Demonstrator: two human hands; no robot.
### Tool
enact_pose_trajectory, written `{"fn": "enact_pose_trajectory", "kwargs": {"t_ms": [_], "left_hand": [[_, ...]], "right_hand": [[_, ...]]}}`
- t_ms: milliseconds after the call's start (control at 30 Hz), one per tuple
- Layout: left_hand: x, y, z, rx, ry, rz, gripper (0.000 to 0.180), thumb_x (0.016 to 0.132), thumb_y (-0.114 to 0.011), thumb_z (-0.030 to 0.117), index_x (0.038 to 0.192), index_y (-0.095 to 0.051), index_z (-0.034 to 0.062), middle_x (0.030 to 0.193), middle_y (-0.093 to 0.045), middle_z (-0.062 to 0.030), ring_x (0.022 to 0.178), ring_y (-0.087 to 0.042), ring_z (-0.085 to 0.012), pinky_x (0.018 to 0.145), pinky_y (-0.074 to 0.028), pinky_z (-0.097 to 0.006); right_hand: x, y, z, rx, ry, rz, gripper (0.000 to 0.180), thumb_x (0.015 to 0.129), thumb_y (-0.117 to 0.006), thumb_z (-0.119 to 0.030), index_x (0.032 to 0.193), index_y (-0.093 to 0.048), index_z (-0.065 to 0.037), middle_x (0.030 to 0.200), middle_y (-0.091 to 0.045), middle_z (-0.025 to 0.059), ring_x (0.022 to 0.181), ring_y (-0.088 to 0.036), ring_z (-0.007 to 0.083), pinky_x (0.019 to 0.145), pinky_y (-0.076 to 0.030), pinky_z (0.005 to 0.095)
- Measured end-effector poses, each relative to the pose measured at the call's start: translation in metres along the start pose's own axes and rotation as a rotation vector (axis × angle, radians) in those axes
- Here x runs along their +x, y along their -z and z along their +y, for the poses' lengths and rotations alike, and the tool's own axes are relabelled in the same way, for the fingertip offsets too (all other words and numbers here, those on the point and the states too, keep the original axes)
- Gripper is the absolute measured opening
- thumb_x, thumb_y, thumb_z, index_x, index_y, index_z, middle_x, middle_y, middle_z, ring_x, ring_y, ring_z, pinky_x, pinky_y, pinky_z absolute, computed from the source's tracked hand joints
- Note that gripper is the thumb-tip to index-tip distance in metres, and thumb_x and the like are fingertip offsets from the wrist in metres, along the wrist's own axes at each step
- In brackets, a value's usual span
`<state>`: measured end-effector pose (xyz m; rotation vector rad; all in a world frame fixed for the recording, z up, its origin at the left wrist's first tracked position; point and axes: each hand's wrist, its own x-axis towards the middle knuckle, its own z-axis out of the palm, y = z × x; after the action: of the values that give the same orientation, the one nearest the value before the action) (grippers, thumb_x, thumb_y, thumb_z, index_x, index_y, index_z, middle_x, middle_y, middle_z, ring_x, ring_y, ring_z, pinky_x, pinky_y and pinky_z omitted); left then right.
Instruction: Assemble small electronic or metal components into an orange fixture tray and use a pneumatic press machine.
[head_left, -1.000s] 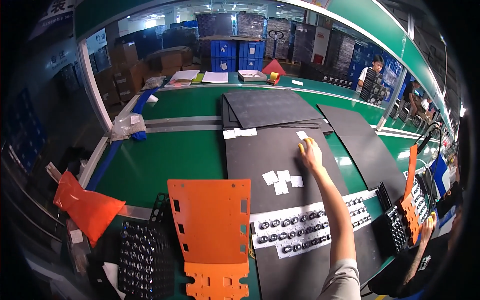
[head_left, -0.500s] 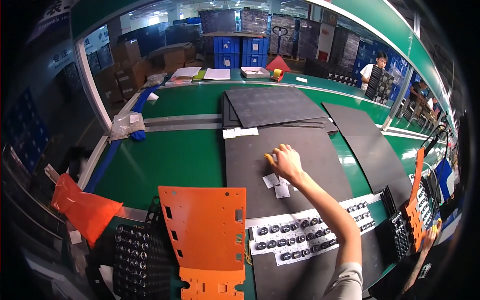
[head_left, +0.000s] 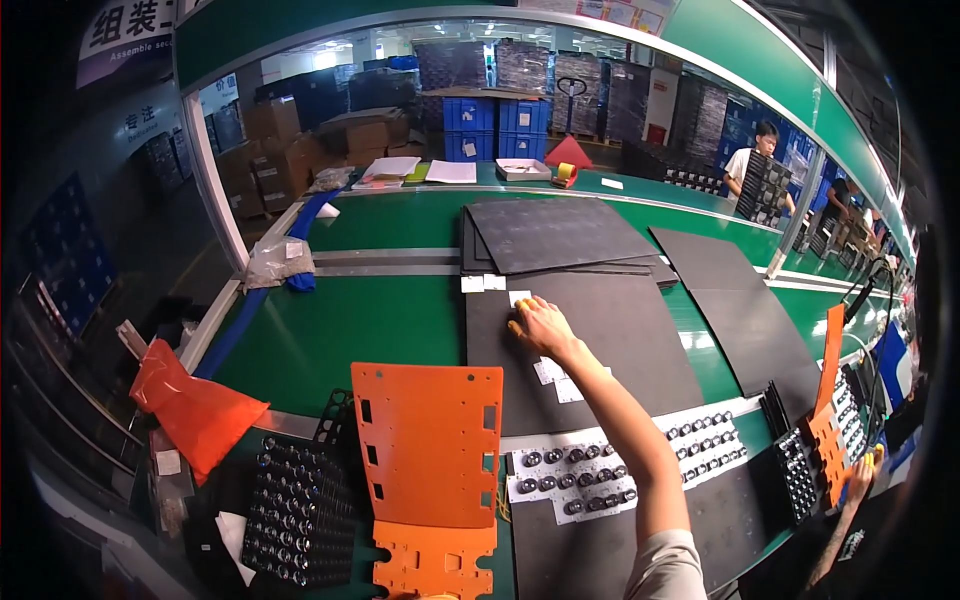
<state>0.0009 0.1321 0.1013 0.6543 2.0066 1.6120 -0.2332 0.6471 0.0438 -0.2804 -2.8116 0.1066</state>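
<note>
My right hand [head_left: 543,328] reaches over the dark grey mat from the lower right. Its fingers are bent, and the yellow-covered fingertips press on the near edge of a small white square board [head_left: 519,297]. Two similar white boards [head_left: 483,283] lie just left of it, along the edge of the stacked sheets. Beneath my right forearm, more white square boards [head_left: 569,389] overlap in a loose group, partly hidden by the arm. My left hand is out of view.
An orange plate [head_left: 428,445] stands at the near middle, beside racks of black lens parts [head_left: 295,515]. White boards with black round parts [head_left: 570,478] lie nearby. Dark sheets [head_left: 560,235] are stacked at the back. A co-worker's hand [head_left: 862,475] is at far right.
My right hand has moved away and left, from near the loose group to the row of white boards. One board there now sits nearer, under my fingertips. The whole view has shifted slightly.
</note>
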Motion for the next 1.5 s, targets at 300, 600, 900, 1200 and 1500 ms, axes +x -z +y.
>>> {"fn": "enact_pose_trajectory", "kwargs": {"t_ms": [300,600,900,1200,1500], "left_hand": [[-0.006,0.001,-0.008,0.150,-0.198,-0.052,0.014,0.094,-0.067,0.009,0.105,-0.073,0.0015,0.092,-0.076,-0.0137,0.080,-0.073,-0.0255,0.072,-0.056,-0.035],[-0.014,0.000,-0.025,0.094,-0.110,-0.174,0.020,0.097,-0.067,0.007,0.114,-0.071,0.0000,0.093,-0.076,-0.0077,0.070,-0.067,-0.0101,0.062,-0.051,-0.023],[-0.012,0.002,-0.016,-0.198,0.037,-0.495,0.026,0.105,-0.058,0.015,0.125,-0.065,-0.0004,0.102,-0.071,-0.0054,0.077,-0.060,-0.0060,0.067,-0.048,-0.019],[0.057,-0.036,0.009,-0.647,0.266,-0.737,0.038,0.110,-0.045,0.032,0.125,-0.062,0.0019,0.097,-0.065,-0.0020,0.077,-0.056,-0.0079,0.065,-0.046,-0.023],[0.130,-0.095,-0.015,-1.272,0.306,-0.430,0.065,0.105,-0.040,0.059,0.135,-0.053,0.0029,0.132,-0.062,-0.0148,0.120,-0.061,-0.0300,0.111,-0.045,-0.045]], "right_hand": [[-0.114,0.027,0.023,0.037,0.068,-0.116,0.038,0.099,-0.050,-0.030,0.123,-0.065,-0.005,0.132,-0.063,0.0159,0.128,-0.056,0.0359,0.105,-0.049,0.0470],[-0.132,0.032,0.010,0.123,-0.081,0.076,0.026,0.085,-0.064,-0.013,0.108,-0.071,-0.004,0.109,-0.067,0.0197,0.109,-0.062,0.0388,0.095,-0.053,0.0465],[-0.113,0.010,0.012,-0.035,-0.010,0.165,0.015,0.087,-0.057,-0.011,0.079,-0.067,-0.003,0.095,-0.067,0.0174,0.098,-0.062,0.0391,0.088,-0.053,0.0468],[-0.144,0.002,0.029,0.154,-0.006,0.655,0.007,0.088,-0.061,-0.003,0.094,-0.058,0.000,0.089,-0.060,0.0204,0.084,-0.057,0.0389,0.077,-0.047,0.0489],[-0.268,0.133,-0.157,0.586,0.282,0.294,0.019,0.082,-0.068,0.006,0.096,-0.059,-0.002,0.098,-0.061,0.0162,0.092,-0.059,0.0377,0.082,-0.049,0.0442]]}}
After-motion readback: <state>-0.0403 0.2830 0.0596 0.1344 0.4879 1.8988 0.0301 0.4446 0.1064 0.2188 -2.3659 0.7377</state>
